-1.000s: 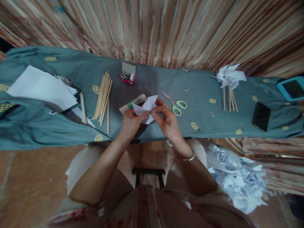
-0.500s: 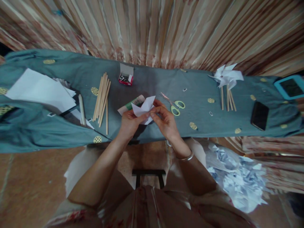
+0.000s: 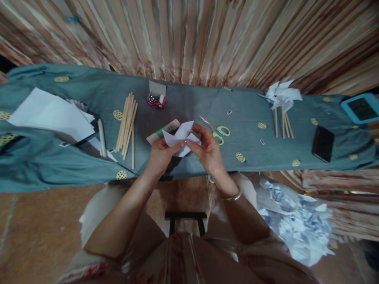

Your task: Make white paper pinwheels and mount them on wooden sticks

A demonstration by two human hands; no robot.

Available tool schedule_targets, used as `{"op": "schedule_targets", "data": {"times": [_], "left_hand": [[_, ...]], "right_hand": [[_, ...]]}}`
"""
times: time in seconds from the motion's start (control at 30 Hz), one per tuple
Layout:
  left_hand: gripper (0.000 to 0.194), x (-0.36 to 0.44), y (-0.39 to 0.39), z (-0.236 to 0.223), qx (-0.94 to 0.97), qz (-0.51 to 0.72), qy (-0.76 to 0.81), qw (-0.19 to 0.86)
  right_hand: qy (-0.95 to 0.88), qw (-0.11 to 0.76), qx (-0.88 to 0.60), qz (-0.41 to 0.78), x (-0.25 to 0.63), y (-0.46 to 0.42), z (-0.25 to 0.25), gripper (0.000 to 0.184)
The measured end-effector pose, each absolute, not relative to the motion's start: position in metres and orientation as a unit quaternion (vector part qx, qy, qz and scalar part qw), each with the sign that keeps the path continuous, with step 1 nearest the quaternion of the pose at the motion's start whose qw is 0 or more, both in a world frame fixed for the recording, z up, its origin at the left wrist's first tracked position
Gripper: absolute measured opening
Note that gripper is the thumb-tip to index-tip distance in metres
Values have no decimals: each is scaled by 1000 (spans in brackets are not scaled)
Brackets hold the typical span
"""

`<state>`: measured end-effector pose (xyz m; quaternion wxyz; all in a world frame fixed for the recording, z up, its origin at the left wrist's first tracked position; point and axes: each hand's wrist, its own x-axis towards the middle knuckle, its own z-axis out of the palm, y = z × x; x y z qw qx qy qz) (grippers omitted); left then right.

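Observation:
A white paper pinwheel (image 3: 184,130) with folded blades is held in front of me, just above the table's near edge. My left hand (image 3: 162,154) grips it from the left, its thumb close to the centre. From the other side my right hand (image 3: 207,149) holds it, thumb pressed by the middle and fingers behind the paper. A small shiny dot, like a pin head, shows at the centre between both thumbs. Behind the left fingers lies a green and white glue tube (image 3: 166,130). Scissors (image 3: 219,132) with light green handles rest right of my right hand.
On the cloth-covered table (image 3: 192,100) are wooden sticks (image 3: 126,124), an opened red box of metal pins (image 3: 156,96), white paper sheets (image 3: 50,114) and a white pen-like stick (image 3: 102,138). Finished pinwheels (image 3: 284,94), a phone (image 3: 323,144) and a blue-framed device (image 3: 361,108) sit right. A paper-filled bag (image 3: 302,225) stands below.
My right thumb has straightened onto the pinwheel's centre, where the shiny dot now shows. The right hand has shifted slightly and covers part of the scissors. My left hand keeps its hold.

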<state>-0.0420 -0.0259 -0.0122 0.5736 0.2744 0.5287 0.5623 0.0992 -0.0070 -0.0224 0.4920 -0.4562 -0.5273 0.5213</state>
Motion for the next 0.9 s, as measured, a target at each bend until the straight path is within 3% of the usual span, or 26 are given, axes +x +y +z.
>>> {"op": "schedule_targets", "data": {"times": [0.37, 0.9], "left_hand": [[40, -43, -27, -14, 263, 550, 519, 598], [42, -41, -27, -16, 268, 541, 533, 593]], "right_hand": [[-450, 457, -443, 626, 104, -7, -15, 35], [-477, 448, -460, 600, 103, -6, -13, 30]]}}
